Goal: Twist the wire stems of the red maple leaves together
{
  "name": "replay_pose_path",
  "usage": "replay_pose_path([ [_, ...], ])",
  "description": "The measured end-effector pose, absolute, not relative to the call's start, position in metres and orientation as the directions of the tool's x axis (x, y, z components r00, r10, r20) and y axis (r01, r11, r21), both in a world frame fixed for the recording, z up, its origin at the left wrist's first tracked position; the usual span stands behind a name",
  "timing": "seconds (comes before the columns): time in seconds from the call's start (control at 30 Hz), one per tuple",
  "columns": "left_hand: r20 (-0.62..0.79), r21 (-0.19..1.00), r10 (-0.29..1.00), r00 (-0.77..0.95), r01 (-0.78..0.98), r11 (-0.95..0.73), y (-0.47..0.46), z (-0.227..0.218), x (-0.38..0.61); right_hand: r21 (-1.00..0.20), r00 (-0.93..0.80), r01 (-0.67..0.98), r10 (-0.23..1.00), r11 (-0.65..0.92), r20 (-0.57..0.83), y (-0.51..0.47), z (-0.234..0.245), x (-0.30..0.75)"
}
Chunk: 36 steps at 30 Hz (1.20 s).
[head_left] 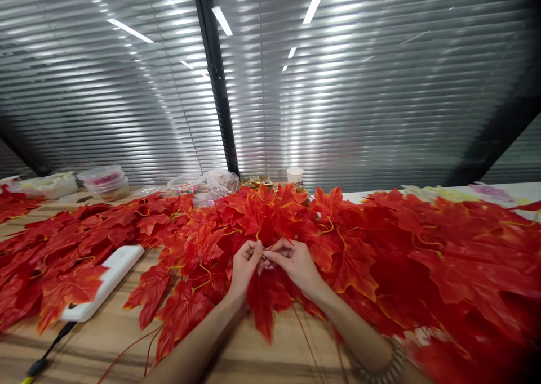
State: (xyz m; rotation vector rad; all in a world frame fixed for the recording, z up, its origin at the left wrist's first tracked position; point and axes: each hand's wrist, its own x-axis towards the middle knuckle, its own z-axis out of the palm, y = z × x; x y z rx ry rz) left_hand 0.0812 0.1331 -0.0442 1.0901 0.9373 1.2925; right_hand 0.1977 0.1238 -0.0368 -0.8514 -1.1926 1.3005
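Note:
My left hand [244, 266] and my right hand [293, 263] meet fingertip to fingertip over the middle of a wooden table [253, 356]. Both hands are closed in a pinch on the stem end of a red artificial maple leaf [264, 302] that hangs toward me between my wrists. A thin red wire [306, 342] trails from under the hands to the table's near edge. A wide heap of red maple leaves [380, 249] lies around and behind the hands.
A white power bank [107, 282] with a black cable [51, 350] lies at the left among leaves. Clear plastic tubs [105, 182], plastic bags [213, 184] and a white paper cup [295, 174] stand at the far edge before a blinds-covered glass wall.

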Motion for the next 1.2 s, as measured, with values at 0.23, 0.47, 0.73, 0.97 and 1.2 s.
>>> replay_pose_path([
  [0.23,0.063,0.969,0.995,0.073,-0.243,-0.044,0.134,-0.045,0.08,-0.953,-0.151,-0.279,0.974,0.121,0.167,0.124,-0.038,0.199],
  [0.47,0.085,0.959,0.986,0.144,-0.279,-0.042,0.137,-0.048,0.078,-0.936,-0.166,-0.348,0.981,0.039,0.103,0.123,-0.036,0.198],
  [0.73,0.112,0.958,0.986,0.126,-0.276,-0.074,0.145,-0.055,0.072,-0.914,-0.175,-0.406,0.981,0.008,0.087,0.121,-0.033,0.199],
  [0.97,0.167,0.961,0.977,0.134,-0.242,-0.131,0.142,-0.047,0.072,-0.91,-0.194,-0.413,0.98,-0.035,0.051,0.122,-0.032,0.199],
  [1.2,0.155,0.945,0.969,0.192,-0.313,-0.089,0.14,-0.046,0.074,-0.9,-0.23,-0.428,0.973,-0.079,0.024,0.123,-0.034,0.201],
])
